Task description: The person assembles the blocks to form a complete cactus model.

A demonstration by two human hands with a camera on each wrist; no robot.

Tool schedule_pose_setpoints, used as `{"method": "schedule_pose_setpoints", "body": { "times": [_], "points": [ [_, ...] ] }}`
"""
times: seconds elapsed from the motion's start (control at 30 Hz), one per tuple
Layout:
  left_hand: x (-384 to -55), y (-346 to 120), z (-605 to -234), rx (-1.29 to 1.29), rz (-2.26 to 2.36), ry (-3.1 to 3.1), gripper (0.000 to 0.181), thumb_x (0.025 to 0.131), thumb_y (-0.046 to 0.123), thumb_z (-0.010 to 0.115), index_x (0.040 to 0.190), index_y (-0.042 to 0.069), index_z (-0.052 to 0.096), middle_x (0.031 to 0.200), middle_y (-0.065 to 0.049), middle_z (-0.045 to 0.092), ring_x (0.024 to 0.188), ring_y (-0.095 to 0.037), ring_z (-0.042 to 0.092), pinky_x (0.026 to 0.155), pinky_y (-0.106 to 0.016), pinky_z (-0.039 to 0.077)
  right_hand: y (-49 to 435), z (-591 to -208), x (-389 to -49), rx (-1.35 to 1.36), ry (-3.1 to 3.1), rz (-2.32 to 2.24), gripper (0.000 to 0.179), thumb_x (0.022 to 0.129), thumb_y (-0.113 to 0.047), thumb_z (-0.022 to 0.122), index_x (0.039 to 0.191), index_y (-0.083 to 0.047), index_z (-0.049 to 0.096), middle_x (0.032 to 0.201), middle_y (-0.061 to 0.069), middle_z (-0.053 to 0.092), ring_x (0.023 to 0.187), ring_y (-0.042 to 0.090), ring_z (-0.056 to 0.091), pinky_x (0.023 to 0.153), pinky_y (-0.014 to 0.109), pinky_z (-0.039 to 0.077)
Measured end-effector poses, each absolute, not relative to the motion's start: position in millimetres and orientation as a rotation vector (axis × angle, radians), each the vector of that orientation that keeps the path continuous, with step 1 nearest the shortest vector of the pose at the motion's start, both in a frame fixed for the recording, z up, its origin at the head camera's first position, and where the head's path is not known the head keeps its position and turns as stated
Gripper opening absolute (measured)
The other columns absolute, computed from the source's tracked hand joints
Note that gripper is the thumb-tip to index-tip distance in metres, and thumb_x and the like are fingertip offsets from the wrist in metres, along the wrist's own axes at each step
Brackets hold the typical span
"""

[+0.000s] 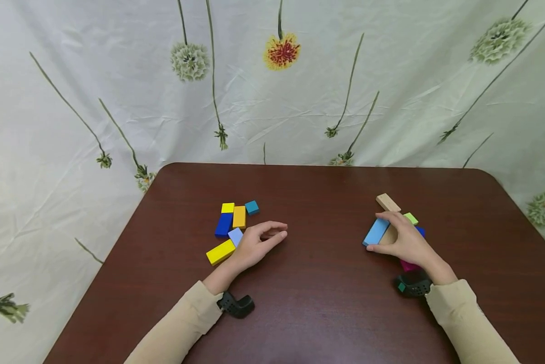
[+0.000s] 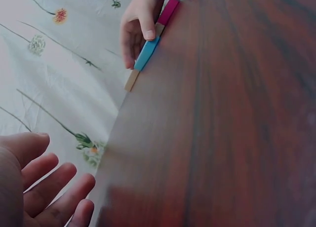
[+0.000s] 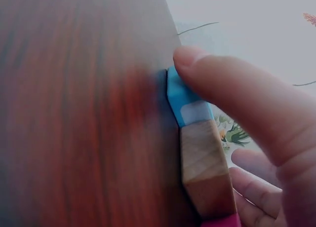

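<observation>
With thumb and fingertips at its two ends, my right hand (image 1: 408, 241) pinches a light blue block (image 1: 375, 232). In the right wrist view the thumb lies over the end of this light blue block (image 3: 183, 94), which touches a plain wooden block (image 3: 205, 163). Partly under that hand, a magenta block (image 1: 408, 266), a dark blue block (image 1: 420, 231) and a lime green block (image 1: 411, 218) show only in part. My left hand (image 1: 256, 245) holds nothing; its fingers are relaxed, beside a pale lavender block (image 1: 235, 236) and a long yellow block (image 1: 220, 252).
Left of centre lie a small yellow block (image 1: 228, 208), an orange block (image 1: 239, 217), a dark blue block (image 1: 224, 224) and a teal block (image 1: 252, 207). Beyond my right hand is another wooden block (image 1: 388, 202). A flowered cloth (image 1: 300, 111) hangs behind the brown table (image 1: 309, 313).
</observation>
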State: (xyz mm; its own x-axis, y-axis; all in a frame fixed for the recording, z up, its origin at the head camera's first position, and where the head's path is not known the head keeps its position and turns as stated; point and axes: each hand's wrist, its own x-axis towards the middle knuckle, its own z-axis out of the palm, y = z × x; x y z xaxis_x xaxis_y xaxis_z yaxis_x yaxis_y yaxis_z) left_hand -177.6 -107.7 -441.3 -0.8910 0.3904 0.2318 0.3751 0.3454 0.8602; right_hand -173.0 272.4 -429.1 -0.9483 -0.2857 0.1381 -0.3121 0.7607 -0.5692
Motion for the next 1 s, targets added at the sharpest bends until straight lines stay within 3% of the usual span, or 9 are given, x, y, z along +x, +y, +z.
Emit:
{"method": "schedule_pose_setpoints", "body": {
  "times": [0.57, 0.8, 1.0],
  "points": [
    [-177.9, -109.4, -437.3, 0.757, 1.614, 2.573, 0.029, 0.093, 0.028, 0.06, 0.114, 0.009, 0.067, 0.109, 0.004, 0.066, 0.09, -0.008, 0.061, 0.079, -0.027, 0.052, 264.4, -415.7, -169.5, 0.507, -2.971, 1.014, 0.089, 0.07, -0.044, 0.081, 0.138, 0.001, 0.042, 0.139, 0.021, 0.041, 0.128, 0.04, 0.033, 0.1, 0.057, 0.029],
    [-166.0, -101.6, -420.9, 0.747, 1.604, 2.529, 0.026, 0.093, 0.018, 0.06, 0.114, 0.003, 0.066, 0.112, -0.004, 0.066, 0.095, -0.018, 0.062, 0.083, -0.037, 0.051, 249.5, -410.2, -163.7, 0.568, -2.945, 1.135, 0.089, 0.069, -0.042, 0.082, 0.139, -0.004, 0.042, 0.142, 0.016, 0.039, 0.128, 0.037, 0.035, 0.099, 0.058, 0.032],
    [-169.1, -99.3, -434.1, 0.845, 1.584, 2.504, 0.027, 0.092, 0.025, 0.061, 0.114, 0.01, 0.067, 0.111, 0.003, 0.065, 0.095, -0.011, 0.062, 0.082, -0.03, 0.052, 231.6, -411.0, -157.5, 0.656, -2.924, 1.176, 0.086, 0.071, -0.04, 0.081, 0.14, -0.007, 0.043, 0.142, 0.015, 0.039, 0.127, 0.035, 0.036, 0.097, 0.06, 0.033]
  ]
}}
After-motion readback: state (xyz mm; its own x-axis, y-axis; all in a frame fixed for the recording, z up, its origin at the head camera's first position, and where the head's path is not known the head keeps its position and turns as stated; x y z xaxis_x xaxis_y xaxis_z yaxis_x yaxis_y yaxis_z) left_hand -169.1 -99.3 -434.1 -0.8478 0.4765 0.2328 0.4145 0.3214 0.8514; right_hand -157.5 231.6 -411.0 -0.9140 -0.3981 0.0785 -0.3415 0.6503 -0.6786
